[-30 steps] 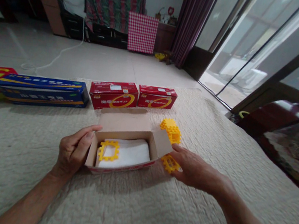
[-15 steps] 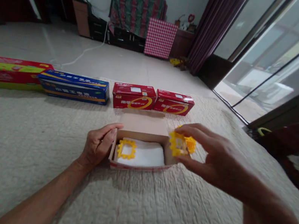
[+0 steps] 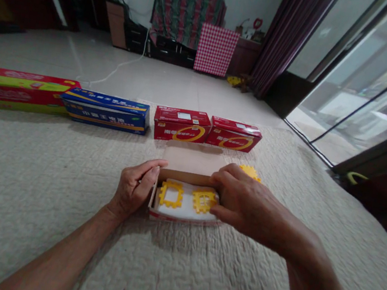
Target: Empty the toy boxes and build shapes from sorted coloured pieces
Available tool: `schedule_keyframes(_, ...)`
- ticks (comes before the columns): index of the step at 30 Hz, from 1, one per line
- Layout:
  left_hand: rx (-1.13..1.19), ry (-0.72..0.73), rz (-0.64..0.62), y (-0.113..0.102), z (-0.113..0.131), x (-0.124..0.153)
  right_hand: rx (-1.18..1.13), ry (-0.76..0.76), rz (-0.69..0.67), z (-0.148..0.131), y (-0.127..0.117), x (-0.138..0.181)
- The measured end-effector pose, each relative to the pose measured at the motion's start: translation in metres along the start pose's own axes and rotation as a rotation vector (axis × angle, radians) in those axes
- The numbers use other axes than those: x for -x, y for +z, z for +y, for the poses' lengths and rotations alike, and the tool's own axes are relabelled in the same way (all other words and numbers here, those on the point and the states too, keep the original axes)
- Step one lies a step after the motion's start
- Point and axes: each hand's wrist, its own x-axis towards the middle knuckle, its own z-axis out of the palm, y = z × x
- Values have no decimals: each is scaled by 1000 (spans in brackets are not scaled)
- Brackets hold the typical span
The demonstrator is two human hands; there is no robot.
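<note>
With left hand (image 3: 135,186), steadying the open box (image 3: 188,178) by pinching its left end between fingers; with right hand (image 3: 242,195), holding parted fingers around the yellow windowed piece (image 3: 202,201) inside, on white padding (image 3: 187,199), leaving pinch unclear; preferably keeping piece flat.

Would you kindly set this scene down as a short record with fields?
Left hand: holds open box at left end
Right hand: at right yellow frame, grip unclear
Inside: left yellow frame and right yellow frame, over white layer
Beyond right hand: yellow piece
Behind: red-and-green box, blue box, left red box, right red box
Surface: quilted cloth
</note>
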Motion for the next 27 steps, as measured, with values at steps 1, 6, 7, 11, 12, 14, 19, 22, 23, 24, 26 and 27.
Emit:
schedule_keyframes(1, -3, 0, -1, 0, 0, 0, -5, 3, 1, 1, 0, 1)
schedule_keyframes(6, -21, -12, 0, -1, 0, 0, -26, -7, 6, 11, -3, 4)
schedule_keyframes(7, -25, -18, 2, -1, 0, 0, -27, -4, 24, 13, -4, 5)
schedule_keyframes(11, -21, -31, -2, -1, 1, 0, -11, -27, 74, 18, -10, 6)
schedule_keyframes(12, -17, -32, -3, -1, 2, 0, -5, -43, 57, 17, -11, 4)
schedule_keyframes(14, -16, -44, -4, -1, 3, 0, 22, -66, -15, 12, -11, 0)
schedule_keyframes(19, -15, -54, -9, -1, 3, 0, 212, -80, -220, -3, -10, -16)
schedule_keyframes(22, -7, -33, -6, -1, 1, 0, 308, -136, -247, -9, -7, -22)
schedule_keyframes(23, -8, -27, -3, -1, 1, 0, 328, -149, -256, -10, -6, -23)
schedule_keyframes(24, -10, -23, 0, -1, 1, 0, 345, -157, -266, -11, -5, -24)
schedule_keyframes(26, -15, -18, 4, -1, 1, 0, 380, -169, -284, -12, -3, -25)
schedule_keyframes(27, -16, -16, 5, -1, 1, 0, 398, -179, -287, -13, -2, -26)
